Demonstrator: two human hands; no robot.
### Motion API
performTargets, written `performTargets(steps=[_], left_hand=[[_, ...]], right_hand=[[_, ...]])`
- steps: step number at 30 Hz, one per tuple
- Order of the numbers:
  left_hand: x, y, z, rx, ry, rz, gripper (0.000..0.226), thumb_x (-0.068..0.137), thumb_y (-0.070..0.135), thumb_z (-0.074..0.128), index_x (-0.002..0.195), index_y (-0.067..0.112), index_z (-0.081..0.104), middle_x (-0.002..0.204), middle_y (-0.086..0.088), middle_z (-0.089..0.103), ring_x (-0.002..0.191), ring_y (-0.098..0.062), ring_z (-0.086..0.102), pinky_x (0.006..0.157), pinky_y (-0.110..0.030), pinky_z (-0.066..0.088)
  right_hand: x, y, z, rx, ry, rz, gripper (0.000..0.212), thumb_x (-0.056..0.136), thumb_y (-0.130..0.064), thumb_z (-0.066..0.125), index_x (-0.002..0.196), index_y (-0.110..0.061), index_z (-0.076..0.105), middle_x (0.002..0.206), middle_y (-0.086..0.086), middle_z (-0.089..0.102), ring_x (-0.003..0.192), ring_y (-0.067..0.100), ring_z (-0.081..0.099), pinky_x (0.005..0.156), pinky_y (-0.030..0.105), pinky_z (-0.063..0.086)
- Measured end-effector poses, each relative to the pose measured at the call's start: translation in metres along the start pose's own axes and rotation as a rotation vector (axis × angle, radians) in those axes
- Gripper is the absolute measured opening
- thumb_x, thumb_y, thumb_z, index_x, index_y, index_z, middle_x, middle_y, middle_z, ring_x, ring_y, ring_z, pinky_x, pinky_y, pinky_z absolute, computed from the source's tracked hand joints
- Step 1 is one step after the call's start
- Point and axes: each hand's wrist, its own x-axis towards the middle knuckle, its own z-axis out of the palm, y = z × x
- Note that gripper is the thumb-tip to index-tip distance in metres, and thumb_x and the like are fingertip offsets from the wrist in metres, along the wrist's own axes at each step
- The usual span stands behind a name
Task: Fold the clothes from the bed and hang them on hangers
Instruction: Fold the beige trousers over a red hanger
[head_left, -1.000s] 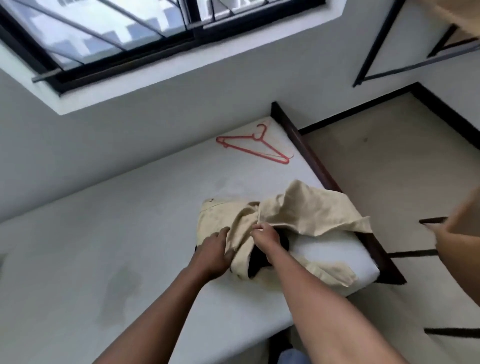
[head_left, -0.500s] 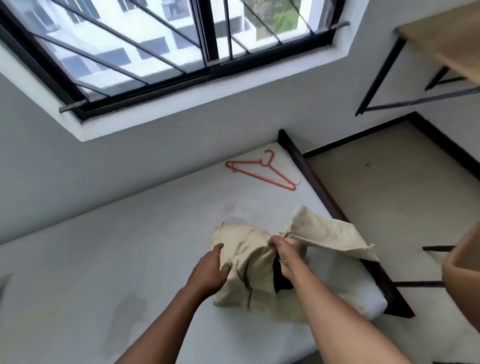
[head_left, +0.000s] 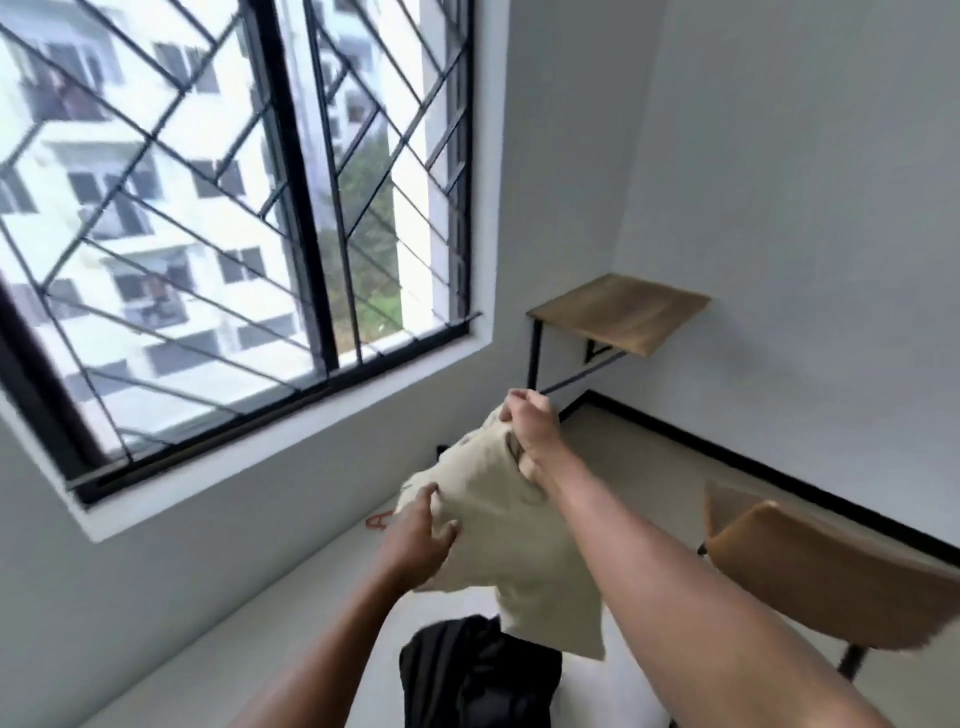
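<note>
A beige garment (head_left: 498, 530) hangs in the air above the bed (head_left: 270, 639). My right hand (head_left: 530, 431) grips its top edge in a fist, raised high. Lower and to the left, my left hand (head_left: 421, 540) holds the cloth's left side, fingers spread and partly curled into the fabric. A black garment (head_left: 478, 675) lies on the white mattress beneath. Only a small tip of the red hanger (head_left: 378, 521) shows behind my left hand; the rest is hidden.
A barred window (head_left: 234, 208) fills the wall on the left. A small wooden table (head_left: 618, 312) with black legs stands in the far corner. A tan chair (head_left: 831, 571) sits close on the right, beside the bed.
Both hands have lifted the beige garment off the mattress into the air, uncovering the black garment below. The camera tilted upward, bringing the window, table and chair into view.
</note>
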Motion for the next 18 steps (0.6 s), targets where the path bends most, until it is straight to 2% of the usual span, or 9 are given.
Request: performTargets(steps=[2, 5, 7, 9, 11, 13, 15, 16, 18], left_hand=[[-0.016, 0.02, -0.02, -0.037, 0.055, 0.081, 0.087, 0.092, 0.036, 0.07, 0.162, 0.021, 0.022, 0.161, -0.01, 0.04, 0.147, -0.03, 0.038, 0.118, -0.039, 0.034], [-0.038, 0.048, -0.04, -0.095, 0.134, 0.169, 0.105, 0.087, 0.039, 0.076, 0.165, 0.017, 0.009, 0.166, -0.012, 0.029, 0.152, -0.029, 0.029, 0.123, -0.041, 0.028], [-0.052, 0.061, -0.051, -0.141, 0.169, 0.161, 0.12, 0.081, 0.048, 0.082, 0.165, 0.014, 0.003, 0.165, -0.015, 0.031, 0.151, -0.032, 0.031, 0.123, -0.044, 0.03], [-0.065, 0.07, -0.061, -0.255, 0.123, 0.101, 0.135, 0.064, 0.069, 0.087, 0.164, 0.015, 0.013, 0.155, -0.013, 0.046, 0.14, -0.033, 0.047, 0.115, -0.046, 0.042], [-0.088, 0.08, -0.07, -0.485, 0.066, 0.026, 0.138, 0.051, 0.078, 0.088, 0.159, 0.017, 0.029, 0.134, -0.005, 0.06, 0.121, -0.029, 0.062, 0.094, -0.047, 0.057], [-0.115, 0.091, -0.076, -0.606, -0.036, -0.067, 0.122, 0.064, 0.066, 0.091, 0.155, 0.011, 0.032, 0.125, -0.006, 0.059, 0.106, -0.028, 0.065, 0.071, -0.038, 0.056], [-0.14, 0.099, -0.076, -0.555, -0.133, -0.041, 0.082, 0.071, 0.056, 0.09, 0.127, 0.002, 0.064, 0.107, -0.011, 0.072, 0.087, -0.025, 0.069, 0.069, -0.033, 0.052], [-0.149, 0.102, -0.075, -0.551, -0.123, -0.026, 0.056, 0.079, 0.045, 0.087, 0.11, 0.001, 0.073, 0.093, -0.012, 0.074, 0.076, -0.024, 0.069, 0.07, -0.034, 0.052], [-0.17, 0.108, -0.072, -0.628, -0.039, -0.03, 0.018, 0.096, 0.016, 0.071, 0.091, -0.001, 0.074, 0.082, -0.017, 0.069, 0.066, -0.024, 0.064, 0.067, -0.036, 0.054]], right_hand=[[-0.026, -0.043, -0.001, 0.017, 0.012, -0.069, 0.023, 0.091, 0.0, 0.052, 0.076, -0.014, 0.06, 0.067, 0.001, 0.055, 0.066, 0.015, 0.05, 0.066, 0.028, 0.045], [-0.065, -0.093, -0.006, 0.078, 0.021, -0.108, 0.025, 0.092, 0.002, 0.05, 0.075, -0.015, 0.059, 0.065, 0.002, 0.051, 0.065, 0.018, 0.046, 0.067, 0.031, 0.042], [-0.093, -0.118, -0.015, 0.136, 0.038, -0.126, 0.025, 0.089, 0.001, 0.051, 0.071, -0.015, 0.057, 0.066, 0.006, 0.05, 0.064, 0.02, 0.046, 0.065, 0.031, 0.042], [-0.117, -0.138, -0.026, 0.166, 0.046, -0.147, 0.024, 0.084, -0.001, 0.052, 0.064, -0.014, 0.056, 0.069, 0.011, 0.051, 0.064, 0.022, 0.047, 0.064, 0.031, 0.043], [-0.141, -0.152, -0.041, 0.186, 0.066, -0.169, 0.025, 0.083, 0.0, 0.051, 0.06, -0.011, 0.054, 0.068, 0.014, 0.052, 0.062, 0.023, 0.049, 0.063, 0.031, 0.045], [-0.163, -0.163, -0.057, 0.215, 0.086, -0.17, 0.02, 0.08, -0.005, 0.055, 0.06, -0.008, 0.055, 0.069, 0.014, 0.054, 0.064, 0.024, 0.052, 0.063, 0.03, 0.047], [-0.181, -0.168, -0.073, 0.257, 0.107, -0.166, 0.012, 0.072, -0.012, 0.06, 0.062, -0.008, 0.057, 0.077, 0.015, 0.055, 0.071, 0.026, 0.053, 0.066, 0.031, 0.049], [-0.188, -0.168, -0.082, 0.282, 0.119, -0.154, 0.01, 0.071, -0.013, 0.061, 0.063, -0.007, 0.057, 0.08, 0.015, 0.054, 0.072, 0.026, 0.054, 0.066, 0.031, 0.049], [-0.204, -0.167, -0.102, 0.318, 0.135, -0.12, 0.013, 0.074, -0.007, 0.06, 0.062, -0.005, 0.056, 0.073, 0.013, 0.053, 0.064, 0.025, 0.053, 0.062, 0.03, 0.049]])
